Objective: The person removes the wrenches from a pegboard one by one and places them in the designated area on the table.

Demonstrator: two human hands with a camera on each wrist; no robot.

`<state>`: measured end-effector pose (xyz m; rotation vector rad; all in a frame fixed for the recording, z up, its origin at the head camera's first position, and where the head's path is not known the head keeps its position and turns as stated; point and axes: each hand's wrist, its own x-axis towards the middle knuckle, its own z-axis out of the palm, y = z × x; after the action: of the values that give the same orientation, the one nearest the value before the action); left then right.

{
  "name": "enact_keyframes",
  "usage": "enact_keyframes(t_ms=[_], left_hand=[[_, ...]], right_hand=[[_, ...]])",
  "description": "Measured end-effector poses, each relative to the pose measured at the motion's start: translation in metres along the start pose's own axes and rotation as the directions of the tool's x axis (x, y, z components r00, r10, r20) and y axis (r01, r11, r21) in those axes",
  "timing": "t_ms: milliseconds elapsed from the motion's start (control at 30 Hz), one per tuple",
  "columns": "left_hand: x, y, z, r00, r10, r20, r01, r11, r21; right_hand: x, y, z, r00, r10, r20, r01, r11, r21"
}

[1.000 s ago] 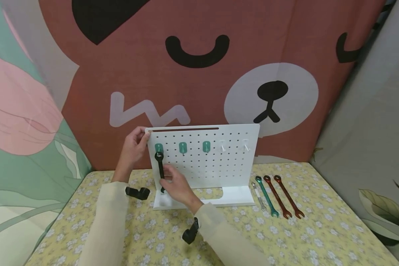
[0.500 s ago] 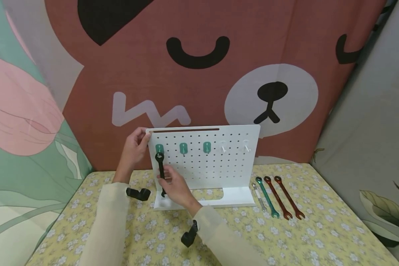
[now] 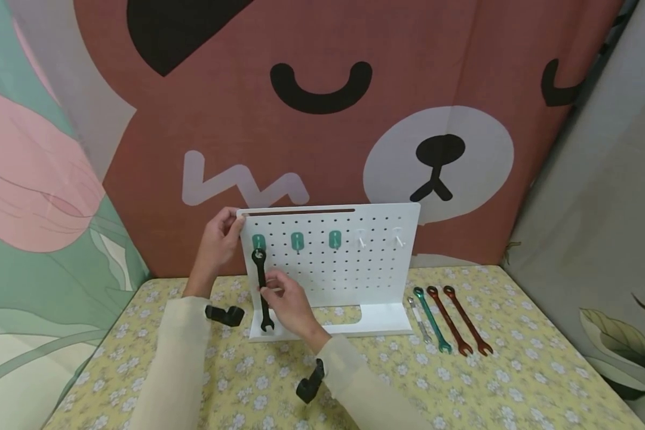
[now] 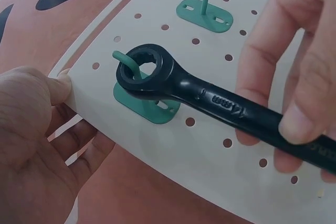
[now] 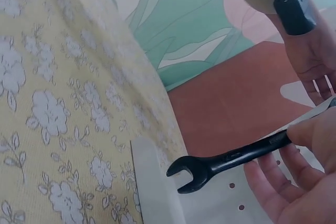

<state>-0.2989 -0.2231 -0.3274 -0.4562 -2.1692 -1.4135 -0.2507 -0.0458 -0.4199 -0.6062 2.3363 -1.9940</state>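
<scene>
My left hand (image 3: 219,242) pinches the upper left corner of a white pegboard stand (image 3: 322,263), thumb in front and fingers behind. A black combination wrench (image 3: 261,278) hangs nearly upright before the board. In the left wrist view, its ring end is around the leftmost green hook (image 4: 123,57), whose bent tip sticks out past the ring. My right hand (image 3: 290,301) pinches the wrench at mid-shaft between thumb and fingers. The open-jaw end (image 5: 191,174) points down, over the stand's base, as the right wrist view shows.
Two more green hooks, a middle one (image 3: 298,240) and another (image 3: 335,239), and two white hooks sit along the board. Right of the stand lie a small silver wrench (image 3: 419,319), a green wrench (image 3: 432,319) and two red-orange wrenches (image 3: 449,320) on the flowered tablecloth (image 3: 236,382).
The wrench's lower end has shifted down and is more fully visible below my right hand. My right fingers have moved slightly on the shaft. My left hand keeps its hold on the board.
</scene>
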Motion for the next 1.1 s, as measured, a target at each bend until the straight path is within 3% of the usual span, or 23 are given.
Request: enact_keyframes(t_ms=[267, 833, 1100], left_hand=[[-0.001, 0.002, 0.000, 1.000, -0.008, 0.012, 0.008, 1.000, 0.004], [-0.003, 0.002, 0.000, 1.000, -0.026, 0.006, 0.026, 1.000, 0.008], [-0.004, 0.007, 0.001, 0.999, -0.041, 0.010, 0.041, 0.999, 0.019]], right_hand=[[-0.004, 0.000, -0.005, 0.999, -0.031, 0.009, 0.029, 0.994, 0.109], [-0.011, -0.009, -0.010, 0.998, -0.003, 0.062, -0.008, 0.984, 0.177], [-0.012, -0.011, -0.016, 0.996, -0.027, 0.089, 0.009, 0.980, 0.197]])
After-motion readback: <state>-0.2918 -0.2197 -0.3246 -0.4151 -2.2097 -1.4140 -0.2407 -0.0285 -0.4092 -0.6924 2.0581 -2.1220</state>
